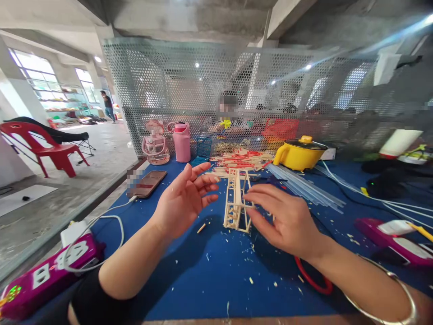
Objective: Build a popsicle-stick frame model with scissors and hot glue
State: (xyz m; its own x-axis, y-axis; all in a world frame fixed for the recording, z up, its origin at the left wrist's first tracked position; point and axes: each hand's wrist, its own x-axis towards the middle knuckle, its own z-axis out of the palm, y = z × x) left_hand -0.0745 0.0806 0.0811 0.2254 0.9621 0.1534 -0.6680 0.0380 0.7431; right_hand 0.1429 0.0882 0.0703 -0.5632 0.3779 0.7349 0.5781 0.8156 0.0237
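A small lattice frame of pale wooden sticks (232, 216) stands on the blue table mat, in front of a heap of sticks. My right hand (287, 219) is at its right side, thumb and fingertips closed on the frame around a crosspiece. To the left of the frame, my left hand (186, 198) is raised with the palm turned inward and the fingers apart. It appears to hold nothing. A short loose stick piece (201, 228) lies on the mat below it. Behind the frame are many red-tipped wooden sticks (240, 159).
A yellow electric pot (299, 154) and translucent glue sticks (307, 187) are at the right. A phone (152, 184), a pink bottle (181, 142) and a clear jug (157, 146) are at the left. Purple power strips (50, 275) flank the mat. Perforated metal (189, 90) closes the back.
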